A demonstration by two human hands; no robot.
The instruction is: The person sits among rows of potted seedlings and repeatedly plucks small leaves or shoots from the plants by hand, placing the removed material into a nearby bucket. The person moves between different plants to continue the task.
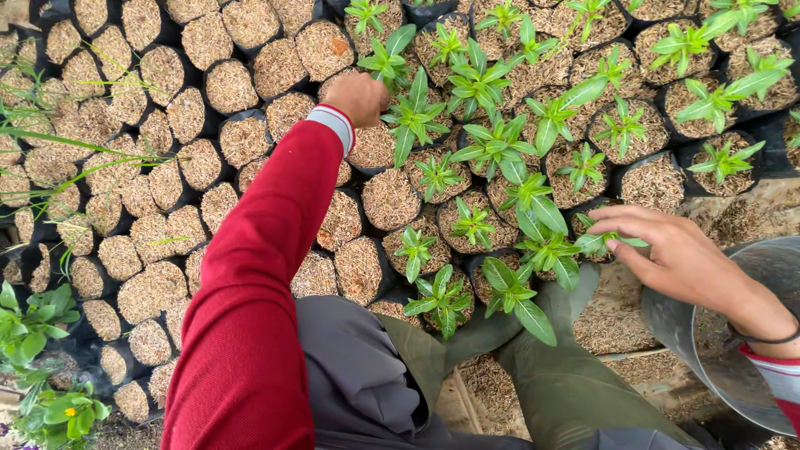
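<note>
Here my right hand (679, 254) pinches a small green leafy seedling (602, 242) just beside the grey metal bucket (754, 375), whose inside looks mostly bare. Farther off, my left hand (360, 96), closed into a fist, presses into a black nursery bag of tan husk (372, 148), among planted bags (471, 221).

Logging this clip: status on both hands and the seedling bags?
Left hand fisted, pressing into a husk-filled bag. Right hand pinching a loose seedling above the metal bucket. Nothing blocking either hand.
</note>
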